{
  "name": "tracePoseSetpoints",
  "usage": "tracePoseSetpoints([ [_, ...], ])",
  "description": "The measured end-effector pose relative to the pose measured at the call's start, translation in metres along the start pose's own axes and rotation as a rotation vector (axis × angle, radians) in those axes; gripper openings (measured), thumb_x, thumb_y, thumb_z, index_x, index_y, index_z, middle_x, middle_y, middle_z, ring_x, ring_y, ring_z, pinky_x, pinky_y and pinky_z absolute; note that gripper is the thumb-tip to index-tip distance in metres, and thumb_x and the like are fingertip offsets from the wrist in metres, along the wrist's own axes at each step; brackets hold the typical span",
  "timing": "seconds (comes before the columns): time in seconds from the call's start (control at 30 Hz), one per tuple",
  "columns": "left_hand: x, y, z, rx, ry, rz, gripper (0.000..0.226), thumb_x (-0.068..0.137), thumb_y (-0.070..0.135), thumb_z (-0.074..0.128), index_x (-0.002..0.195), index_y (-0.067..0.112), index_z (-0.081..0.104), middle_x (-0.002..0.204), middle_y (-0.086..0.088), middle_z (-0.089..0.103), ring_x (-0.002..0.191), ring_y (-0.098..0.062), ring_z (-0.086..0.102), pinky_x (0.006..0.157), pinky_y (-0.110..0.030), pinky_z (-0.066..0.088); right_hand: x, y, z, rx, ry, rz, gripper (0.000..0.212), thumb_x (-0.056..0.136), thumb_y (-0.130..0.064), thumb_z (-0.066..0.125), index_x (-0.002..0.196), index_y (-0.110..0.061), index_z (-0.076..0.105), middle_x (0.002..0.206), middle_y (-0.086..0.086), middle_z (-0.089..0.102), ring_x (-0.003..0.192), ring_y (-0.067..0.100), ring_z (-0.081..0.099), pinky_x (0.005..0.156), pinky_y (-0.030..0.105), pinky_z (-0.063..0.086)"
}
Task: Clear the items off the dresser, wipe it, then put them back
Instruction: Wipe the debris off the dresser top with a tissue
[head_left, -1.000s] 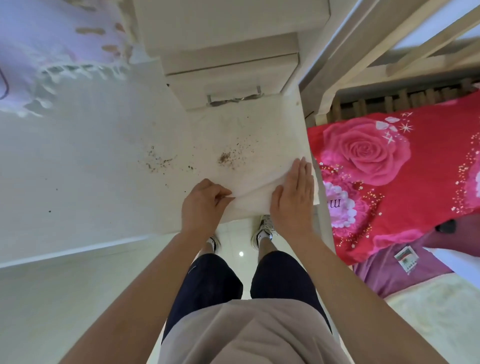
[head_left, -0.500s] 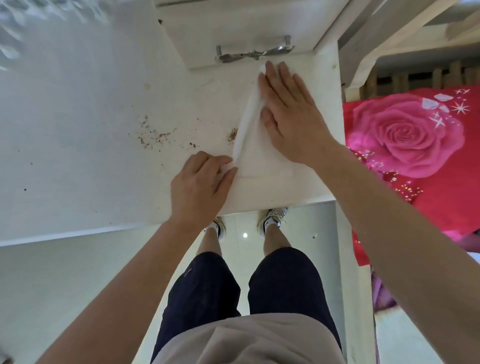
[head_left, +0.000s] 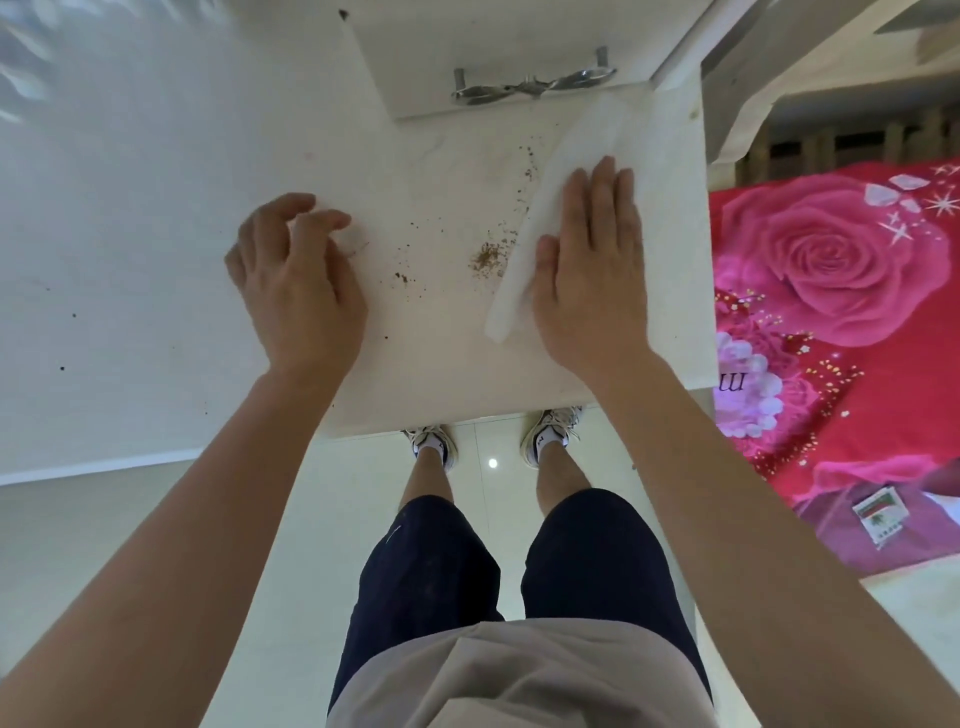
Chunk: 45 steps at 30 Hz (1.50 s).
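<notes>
Head view: on the dresser's worktop (head_left: 441, 374) the right hand (head_left: 587, 270) presses flat, fingers straight, on a white cloth (head_left: 561, 171) whose long axis runs away toward the drawer handle (head_left: 530, 85). Crumbs (head_left: 485, 257) lie just left of the cloth, nearer the right hand. The left hand (head_left: 296, 280) is loosely curled and holds nothing.
</notes>
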<state>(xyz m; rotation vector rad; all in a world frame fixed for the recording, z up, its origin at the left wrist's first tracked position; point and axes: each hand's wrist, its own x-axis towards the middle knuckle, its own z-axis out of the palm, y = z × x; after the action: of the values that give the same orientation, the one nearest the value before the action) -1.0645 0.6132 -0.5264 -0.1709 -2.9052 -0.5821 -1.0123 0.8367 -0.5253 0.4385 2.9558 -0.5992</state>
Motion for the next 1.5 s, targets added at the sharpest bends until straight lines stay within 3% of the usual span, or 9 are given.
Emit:
tracePoseSetpoints([
  [0.17,0.008,-0.017,-0.006,-0.021,-0.123,-0.075,0.043,0.084,0.003,0.036,0.115,0.009,0.065,0.133,-0.007,0.057,0.130,-0.026,0.046,0.112,-0.041,0.028,0.010,-0.019,0.018,-0.125,-0.037,-0.165,0.056,0.105,-0.026,0.020,0.155,-0.004,0.010,0.163,0.016,0.006,0.151,0.030,0.001,0.123,0.042,0.004],
  [0.33,0.019,-0.015,-0.006,-0.044,-0.091,-0.186,0.038,0.086,0.010,0.039,0.110,0.015,0.069,0.123,-0.002,0.064,0.118,-0.026,0.053,0.099,-0.039,0.041,0.023,-0.051,0.018,0.052,-0.113,-0.311,0.053,0.100,-0.005,0.031,0.152,-0.005,0.026,0.161,0.010,0.021,0.151,0.022,0.013,0.122,0.032,0.011],
  [0.53,0.026,-0.011,-0.003,-0.033,-0.050,-0.231,0.039,0.084,0.016,0.035,0.099,0.016,0.070,0.108,0.000,0.065,0.105,-0.024,0.054,0.080,-0.031,0.039,0.022,-0.016,-0.024,0.492,0.422,-0.018,0.037,0.104,-0.010,0.035,0.136,-0.002,0.052,0.117,0.006,0.066,0.097,-0.001,0.061,0.089,0.006,0.042],
  [0.6,0.027,-0.014,-0.001,-0.015,-0.047,-0.205,0.037,0.084,0.014,0.036,0.098,0.016,0.070,0.106,-0.001,0.065,0.103,-0.026,0.054,0.076,-0.030,0.038,0.023,0.009,-0.029,0.444,0.557,0.078,0.034,0.101,-0.003,0.038,0.129,0.000,0.058,0.120,0.010,0.067,0.105,0.008,0.063,0.094,0.015,0.046],
  [0.8,0.024,-0.021,-0.003,0.007,-0.053,-0.099,0.035,0.086,0.012,0.039,0.105,0.014,0.069,0.104,-0.005,0.066,0.102,-0.031,0.054,0.077,-0.037,0.042,0.033,-0.015,0.001,-0.064,0.045,0.067,0.068,0.084,0.009,0.033,0.151,-0.005,0.031,0.162,0.012,0.019,0.149,0.038,0.012,0.121,0.040,0.009],
  [1.03,0.027,-0.018,-0.008,0.013,-0.075,-0.079,0.038,0.084,0.008,0.039,0.107,0.012,0.069,0.103,-0.008,0.066,0.099,-0.034,0.055,0.076,-0.040,0.043,0.037,-0.078,0.014,0.124,0.114,-0.255,0.049,0.083,0.009,0.051,0.127,-0.011,0.064,0.122,0.011,0.058,0.108,0.031,0.051,0.090,0.035,0.041],
  [1.23,0.030,-0.021,-0.009,0.052,-0.089,-0.055,0.035,0.085,0.010,0.041,0.105,0.013,0.070,0.100,-0.007,0.066,0.099,-0.034,0.055,0.072,-0.042,0.045,0.047,0.001,-0.025,0.244,0.534,0.116,0.044,0.088,0.002,0.044,0.122,-0.013,0.067,0.113,0.017,0.056,0.102,0.029,0.055,0.085,0.024,0.045],
  [1.37,0.028,-0.025,-0.009,0.045,-0.091,-0.020,0.040,0.080,0.012,0.037,0.105,0.014,0.069,0.100,-0.007,0.066,0.098,-0.035,0.055,0.071,-0.042,0.047,0.063,0.013,-0.020,0.119,0.325,0.357,0.039,0.093,-0.007,0.038,0.126,-0.004,0.058,0.123,0.015,0.051,0.106,0.026,0.050,0.089,0.029,0.042],
  [1.5,0.028,-0.028,-0.010,0.003,-0.088,-0.033,0.043,0.079,0.009,0.038,0.106,0.017,0.070,0.104,-0.003,0.068,0.101,-0.033,0.055,0.073,-0.040,0.048,0.061,-0.050,0.007,0.054,0.097,0.077,0.056,0.092,-0.004,0.043,0.147,-0.011,0.040,0.131,0.014,0.044,0.113,0.028,0.046,0.091,0.033,0.041],
])
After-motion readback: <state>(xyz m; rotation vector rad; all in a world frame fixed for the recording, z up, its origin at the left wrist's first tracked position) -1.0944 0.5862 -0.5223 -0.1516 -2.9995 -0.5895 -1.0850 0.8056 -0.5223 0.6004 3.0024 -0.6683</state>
